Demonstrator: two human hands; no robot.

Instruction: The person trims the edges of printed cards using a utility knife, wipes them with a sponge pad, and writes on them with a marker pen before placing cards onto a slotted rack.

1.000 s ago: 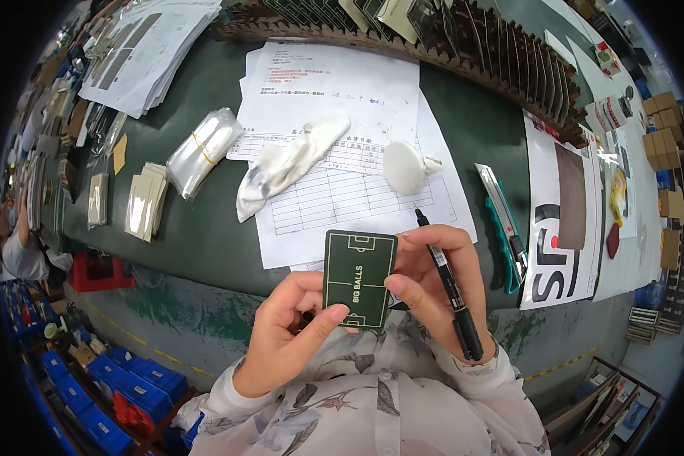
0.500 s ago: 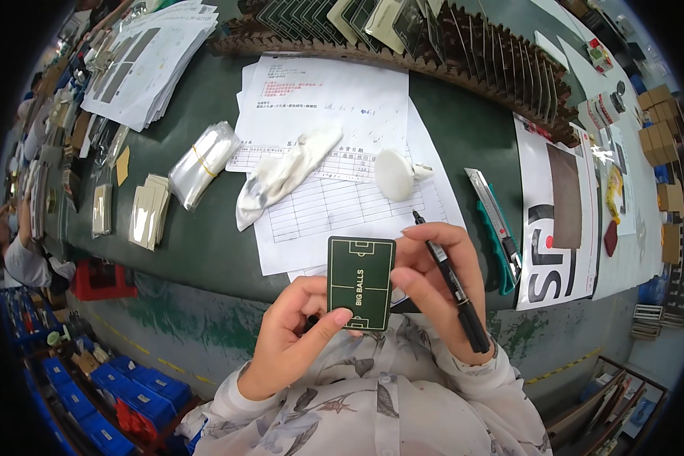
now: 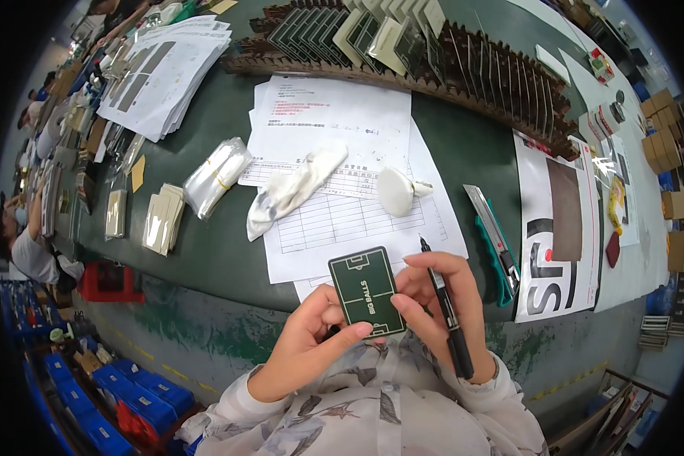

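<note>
A dark green card [image 3: 361,292] with rounded corners and pale football-pitch lines is tilted slightly in my left hand [image 3: 305,346]. The left thumb presses its lower edge, and the other fingers are mostly hidden behind it. My right hand [image 3: 452,308] is closed around a black marker pen [image 3: 446,311], whose uncapped tip points away from me. The right thumb touches the card's right edge. Beyond the hands lie printed paper sheets [image 3: 311,234], with a crumpled white cloth [image 3: 292,194] and a white round pad [image 3: 395,191] resting on them.
A teal-handled cutter [image 3: 495,247] lies to the right, beside a printed poster [image 3: 536,220]. At the back, a brown toothed rack [image 3: 311,68] holds several upright cards. On the left are banded clear sleeves [image 3: 216,178], small wrapped packs [image 3: 163,220] and a paper stack [image 3: 156,80].
The card has tilted anticlockwise and sits slightly lower against the table. The right thumb has come onto its edge. The whole view has shifted, with the table appearing lower.
</note>
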